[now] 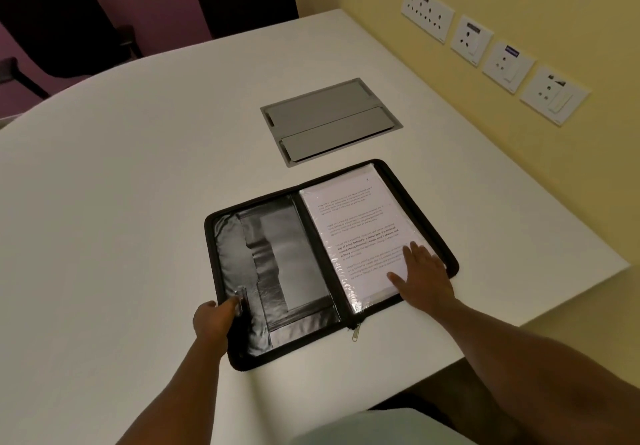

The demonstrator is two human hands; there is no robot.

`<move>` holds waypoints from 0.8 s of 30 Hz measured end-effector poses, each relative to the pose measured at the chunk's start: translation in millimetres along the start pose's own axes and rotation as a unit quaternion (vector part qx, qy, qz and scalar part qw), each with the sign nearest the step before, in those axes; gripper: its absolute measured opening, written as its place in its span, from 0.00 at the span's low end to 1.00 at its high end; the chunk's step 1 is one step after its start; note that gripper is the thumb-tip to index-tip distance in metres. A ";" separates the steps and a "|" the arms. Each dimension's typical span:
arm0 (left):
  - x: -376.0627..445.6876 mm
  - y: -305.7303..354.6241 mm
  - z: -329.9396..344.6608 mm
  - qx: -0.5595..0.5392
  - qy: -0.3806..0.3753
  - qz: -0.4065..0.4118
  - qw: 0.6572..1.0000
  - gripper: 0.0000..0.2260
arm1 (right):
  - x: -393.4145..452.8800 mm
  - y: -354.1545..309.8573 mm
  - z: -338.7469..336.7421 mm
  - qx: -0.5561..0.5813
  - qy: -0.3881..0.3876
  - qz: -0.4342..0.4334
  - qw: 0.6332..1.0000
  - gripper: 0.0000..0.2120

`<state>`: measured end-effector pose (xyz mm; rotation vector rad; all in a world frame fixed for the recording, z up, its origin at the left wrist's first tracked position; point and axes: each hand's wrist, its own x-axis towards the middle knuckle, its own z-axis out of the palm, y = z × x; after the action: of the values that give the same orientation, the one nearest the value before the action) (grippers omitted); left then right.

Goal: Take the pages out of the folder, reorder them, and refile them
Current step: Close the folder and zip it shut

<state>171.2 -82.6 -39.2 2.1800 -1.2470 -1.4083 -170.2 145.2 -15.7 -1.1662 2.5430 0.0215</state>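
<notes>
Folder [277, 271]: black zip type, lies open flat on white counter [121, 202].
Pages [360, 233]: stacked in right half, under clear sleeve.
Left hand [214, 320]: grips folder's near-left edge.
Right hand [424, 271]: fingers straight, flat on pages' near corner.

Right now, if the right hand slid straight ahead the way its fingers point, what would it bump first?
Probably nothing: the right hand lies flat on the pages, so it would slide up them toward the folder's far zipper edge.

Dim warm light, soft blur throughout, wide-angle bending at edges, glare on plastic sleeve [341, 264].
</notes>
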 end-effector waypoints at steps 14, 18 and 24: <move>-143.6 99.9 -2.3 -0.030 0.114 0.316 0.941 0.16 | 10.5 -38.9 -61.1 0.172 0.055 -0.144 0.973 0.44; -192.5 123.6 33.1 -0.008 0.074 0.380 0.922 0.25 | 2.1 -77.5 -104.9 0.318 0.014 -0.245 0.916 0.39; -233.4 133.8 94.7 0.151 -0.023 0.455 0.877 0.39 | 11.8 -95.5 -164.7 0.430 -0.096 -0.326 0.836 0.29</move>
<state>-15.2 38.3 139.5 1.3099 -2.2064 -0.8831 -156.3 48.0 147.8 -1.4144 1.5161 -0.9952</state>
